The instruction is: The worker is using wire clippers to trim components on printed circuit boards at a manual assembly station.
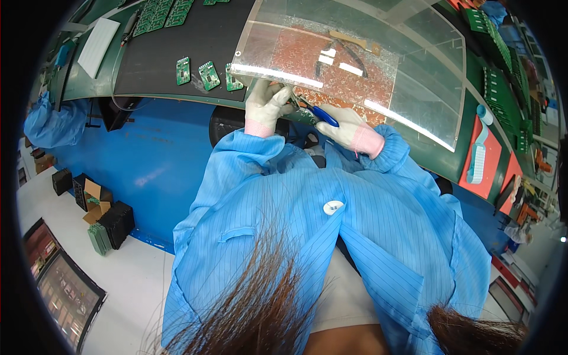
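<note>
White panel: slanting at the far left of the green worktop.
Black mat: beside it, carrying three small green circuit boards in a loose row near the front edge.
Left hand: white-gloved, at the front edge just right of that row; its fingers are bent inward — whether they grip anything, I cannot tell.
Blue-handled pliers: between the two hands, in front of the clear cover; the long axis runs diagonally, nose pointing up-left toward the left hand, handles down-right. The nose's opening is too small to judge.
Right hand: white-gloved, fingers clamped on the blue handles.
Clear cover: above and beyond the right hand, pale clippings scattered beneath it.
Pale blue strip: curling over a red sheet, far right.
</note>
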Demonstrator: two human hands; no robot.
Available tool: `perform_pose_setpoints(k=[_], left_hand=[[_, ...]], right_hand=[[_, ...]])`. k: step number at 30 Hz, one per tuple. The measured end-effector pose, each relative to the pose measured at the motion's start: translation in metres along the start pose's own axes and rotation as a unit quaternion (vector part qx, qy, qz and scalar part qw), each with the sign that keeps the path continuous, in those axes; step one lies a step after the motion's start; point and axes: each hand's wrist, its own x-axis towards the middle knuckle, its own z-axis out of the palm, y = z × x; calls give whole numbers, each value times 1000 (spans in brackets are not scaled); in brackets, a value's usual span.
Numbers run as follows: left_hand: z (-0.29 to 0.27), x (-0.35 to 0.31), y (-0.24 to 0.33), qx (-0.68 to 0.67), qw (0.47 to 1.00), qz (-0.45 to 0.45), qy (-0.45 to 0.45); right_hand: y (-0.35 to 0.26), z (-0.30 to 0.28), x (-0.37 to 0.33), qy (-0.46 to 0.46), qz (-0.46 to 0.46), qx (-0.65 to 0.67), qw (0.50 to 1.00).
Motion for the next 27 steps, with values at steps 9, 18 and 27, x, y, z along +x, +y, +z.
perform_pose_setpoints(k=[9,18,27], left_hand=[[2,0,1,-30,1000,2,-7],[-1,2,-1,-7,1000,6,-14],[-6,1,-2,-8,999,11,-45]], right_hand=[[0,5,2,8,3,-8,1000],[3,5,2,15,-18,43,999],[-10,-5,1,-8,-3,39,999]])
